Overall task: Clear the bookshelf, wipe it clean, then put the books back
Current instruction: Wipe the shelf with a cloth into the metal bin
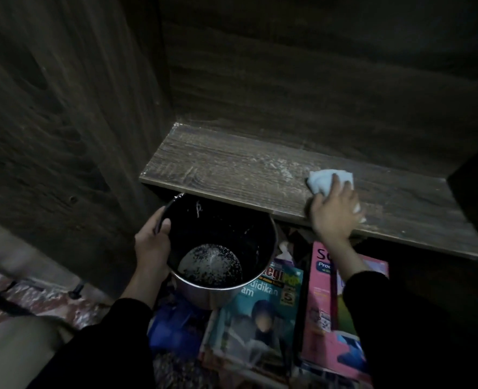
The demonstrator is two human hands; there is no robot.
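Observation:
The dark wooden shelf board (232, 167) is bare of books and streaked with pale dust. My right hand (334, 211) presses a white cloth (320, 182) onto the board near its front edge, right of the middle. My left hand (152, 242) grips the rim of a round metal bin (263, 248), held just under the shelf's front edge. The bin's dark inside shows pale specks at the bottom. Below lie a teal book (260, 310) and a pink book (324, 299), flat and side by side.
The bookcase's side wall (64, 122) rises at the left and its back panel (316, 80) stands behind the shelf. A blue object (176, 324) lies left of the teal book. Patterned floor (35, 301) shows at the lower left.

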